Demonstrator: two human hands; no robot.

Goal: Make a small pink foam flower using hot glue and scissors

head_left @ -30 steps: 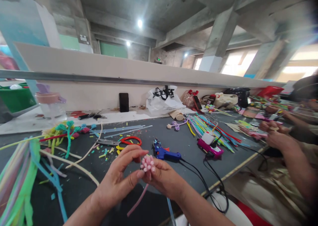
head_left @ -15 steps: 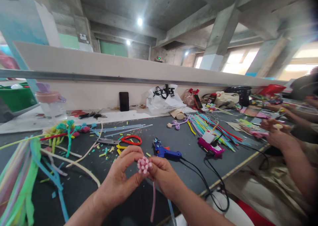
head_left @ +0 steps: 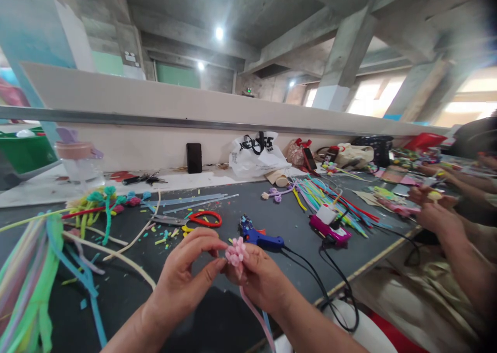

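Note:
A small pink pipe-cleaner flower with rounded, bunched petals is between my hands, above the dark table. My right hand grips it from the right around its base, and its pink stem hangs down below. From the left, my left hand pinches at the flower's near side with thumb and index finger; the other fingers curl behind. Just beyond my hands lie a blue glue gun and red-handled scissors.
Bundles of coloured pipe cleaners lie at left and right. Small cut scraps dot the table. A magenta device with black cords sits at right. A phone leans on the partition. A co-worker's hands work at far right.
The flower has moved slightly right and up and turned, so its petals now show from the side. Its stem has swung rightward. My left fingertips have shifted to its left edge.

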